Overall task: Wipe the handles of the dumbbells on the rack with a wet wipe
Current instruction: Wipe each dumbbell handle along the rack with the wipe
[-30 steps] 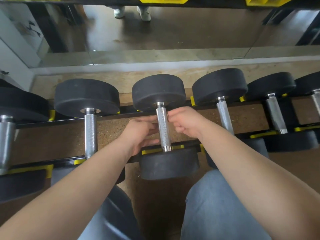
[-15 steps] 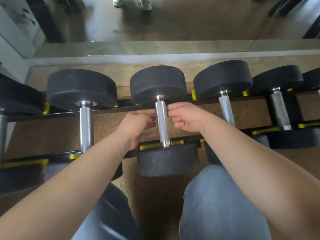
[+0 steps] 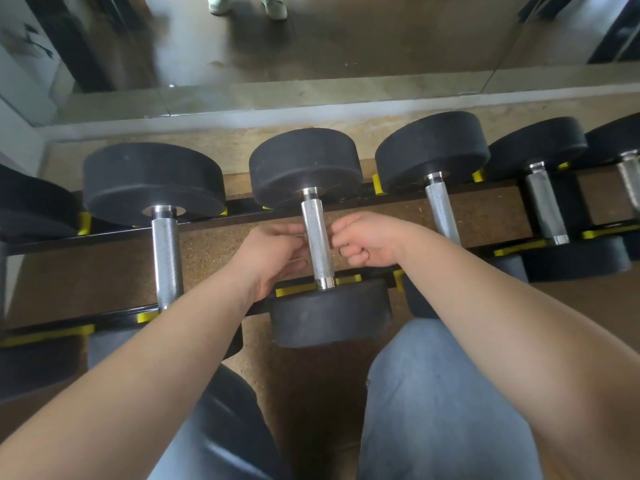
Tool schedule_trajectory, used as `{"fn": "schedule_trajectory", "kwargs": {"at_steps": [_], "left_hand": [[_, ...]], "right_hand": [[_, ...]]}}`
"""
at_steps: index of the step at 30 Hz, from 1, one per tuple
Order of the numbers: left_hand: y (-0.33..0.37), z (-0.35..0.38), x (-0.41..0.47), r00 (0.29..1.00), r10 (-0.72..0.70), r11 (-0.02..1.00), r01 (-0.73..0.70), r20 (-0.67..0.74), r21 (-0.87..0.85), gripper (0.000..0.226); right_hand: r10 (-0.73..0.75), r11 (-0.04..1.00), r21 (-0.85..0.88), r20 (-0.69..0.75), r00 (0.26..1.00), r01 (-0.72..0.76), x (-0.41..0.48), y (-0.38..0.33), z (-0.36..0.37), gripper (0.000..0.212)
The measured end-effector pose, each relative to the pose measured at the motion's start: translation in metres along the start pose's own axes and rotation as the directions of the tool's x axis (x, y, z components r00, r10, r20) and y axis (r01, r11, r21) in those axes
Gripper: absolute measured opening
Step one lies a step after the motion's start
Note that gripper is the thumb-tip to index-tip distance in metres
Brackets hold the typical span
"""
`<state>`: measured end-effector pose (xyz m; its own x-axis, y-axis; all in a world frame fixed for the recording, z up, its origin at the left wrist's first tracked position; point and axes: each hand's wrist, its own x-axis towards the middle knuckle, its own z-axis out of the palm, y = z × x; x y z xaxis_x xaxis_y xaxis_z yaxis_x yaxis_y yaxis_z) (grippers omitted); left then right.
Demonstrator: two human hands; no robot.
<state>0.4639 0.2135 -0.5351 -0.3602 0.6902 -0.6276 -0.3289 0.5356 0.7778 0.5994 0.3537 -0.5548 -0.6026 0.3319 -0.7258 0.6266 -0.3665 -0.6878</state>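
Black steel is running left to right across the scene: the rack (image 3: 114,317) is carrying a row of dumbbells on two rails, each one sitting with one head far and one head near, so every bar is lying bare and reachable between the rails. Yellow cradles (image 3: 298,289) are keeping them from rolling.

You are crouching in front of the centre dumbbell (image 3: 304,168), which is resting in its cradles. Its neighbours, the left dumbbell (image 3: 152,181) and the right dumbbell (image 3: 433,150), are lying untouched.

Your work is centring on the knurled handle (image 3: 317,244). Your left hand (image 3: 273,258) is coming in from the left, thumb above and fingers reaching towards and under the bar, half curled. I cannot tell whether it is actually gripping. Your right hand (image 3: 367,240) is pressing in from the right with fingers tucked into a loose fist, knuckles touching the bar. What it is pinching, if anything, is hidden.

Meeting from both sides like this is probably letting you wrap something round the bar and reach the grooves on its underside.

The wet wipe itself is not showing anywhere. It may be sitting beneath the bar between your fingers.
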Motion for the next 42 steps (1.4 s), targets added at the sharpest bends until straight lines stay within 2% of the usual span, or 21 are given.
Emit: {"fn": "schedule_trajectory", "kwargs": {"at_steps": [2, 5, 7, 10, 12, 14, 16, 18, 20, 23, 25, 27, 28, 29, 31, 33, 35, 38, 40, 42], "left_hand": [[-0.001, 0.000, 0.000, 0.999, -0.020, 0.995, 0.022, -0.026, 0.096, 0.025], [0.000, 0.002, -0.005, 0.997, -0.075, 0.963, 0.071, 0.006, 0.259, 0.024], [0.000, 0.003, -0.007, 0.997, -0.081, 0.964, 0.075, 0.012, 0.255, 0.024], [0.001, 0.003, -0.006, 0.998, -0.063, 0.985, 0.059, 0.024, 0.160, 0.027], [0.002, 0.003, -0.005, 0.999, -0.035, 0.997, 0.033, 0.032, 0.072, 0.032], [0.003, 0.002, -0.003, 1.000, -0.009, 1.000, 0.009, 0.028, 0.013, 0.035], [0.004, 0.001, -0.004, 0.999, -0.003, 1.000, 0.003, 0.036, -0.004, 0.036], [0.004, 0.002, -0.004, 0.999, -0.004, 1.000, 0.004, 0.039, 0.014, 0.036], [0.004, 0.003, -0.005, 0.999, -0.006, 0.999, 0.005, 0.035, 0.032, 0.035], [0.005, 0.004, -0.007, 0.999, 0.006, 0.999, -0.008, 0.051, 0.043, 0.035], [0.005, 0.004, -0.007, 0.999, 0.000, 0.999, -0.002, 0.042, 0.033, 0.033], [0.005, 0.004, -0.006, 1.000, -0.008, 1.000, 0.007, 0.029, 0.027, 0.033], [0.005, 0.004, -0.006, 1.000, -0.010, 1.000, 0.010, 0.027, 0.025, 0.033], [0.004, 0.004, -0.005, 1.000, -0.012, 1.000, 0.011, 0.029, 0.020, 0.034], [0.005, 0.005, -0.005, 0.999, -0.010, 1.000, 0.010, 0.042, 0.006, 0.035], [0.004, 0.005, -0.006, 0.999, -0.009, 1.000, 0.009, 0.049, -0.004, 0.036], [0.004, 0.005, -0.007, 0.998, -0.009, 1.000, 0.009, 0.057, -0.004, 0.035], [0.003, 0.005, -0.006, 0.998, -0.002, 1.000, 0.002, 0.070, 0.007, 0.034], [0.002, 0.004, -0.003, 0.998, -0.003, 1.000, 0.003, 0.070, 0.006, 0.034], [0.002, 0.003, -0.002, 0.997, -0.014, 1.000, 0.014, 0.072, 0.012, 0.038]], "right_hand": [[0.076, 0.971, -0.235, 0.086, 0.993, -0.053, -0.012, 0.001, 0.001, 0.021], [0.040, 0.941, -0.337, 0.072, 0.997, -0.014, -0.018, 0.002, 0.003, 0.019], [-0.065, 0.970, -0.237, -0.020, 0.998, 0.059, -0.017, 0.003, 0.004, 0.021], [-0.174, 0.975, 0.106, -0.189, 0.966, 0.196, -0.016, 0.002, 0.004, 0.028], [-0.188, 0.957, 0.175, -0.226, 0.956, 0.229, -0.017, -0.001, 0.006, 0.026], [-0.144, 0.967, 0.181, -0.199, 0.969, 0.181, -0.022, -0.002, 0.007, 0.022], [-0.092, 0.990, 0.090, -0.129, 0.987, 0.104, -0.035, 0.002, 0.006, 0.015], [-0.088, 0.984, -0.163, -0.101, 0.991, 0.071, -0.047, 0.007, 0.008, 0.010], [-0.180, 0.941, -0.319, -0.191, 0.965, 0.112, -0.051, 0.012, 0.014, 0.007], [-0.329, 0.942, -0.198, -0.373, 0.868, 0.272, -0.043, 0.003, 0.025, 0.007], [-0.453, 0.886, -0.336, -0.471, 0.757, 0.321, -0.033, -0.009, 0.028, 0.003], [-0.585, 0.784, -0.531, -0.461, 0.667, 0.320, -0.028, -0.016, 0.032, 0.003], [-0.621, 0.740, -0.597, -0.428, 0.657, 0.310, -0.031, -0.016, 0.033, 0.004], [-0.638, 0.697, -0.651, -0.371, 0.675, 0.301, -0.035, -0.013, 0.032, 0.004], [-0.591, 0.623, -0.725, -0.190, 0.784, 0.293, -0.049, -0.001, 0.029, 0.005], [-0.473, 0.628, -0.722, -0.061, 0.879, 0.288, -0.061, 0.006, 0.027, 0.006], [-0.473, 0.614, -0.729, -0.034, 0.880, 0.302, -0.061, 0.005, 0.024, 0.009], [-0.646, 0.531, -0.771, -0.102, 0.756, 0.350, -0.045, -0.003, 0.027, 0.003], [-0.722, 0.519, -0.777, -0.176, 0.670, 0.355, -0.035, -0.010, 0.028, 0.007], [-0.738, 0.526, -0.782, -0.225, 0.636, 0.334, -0.031, -0.014, 0.029, 0.011]]}}
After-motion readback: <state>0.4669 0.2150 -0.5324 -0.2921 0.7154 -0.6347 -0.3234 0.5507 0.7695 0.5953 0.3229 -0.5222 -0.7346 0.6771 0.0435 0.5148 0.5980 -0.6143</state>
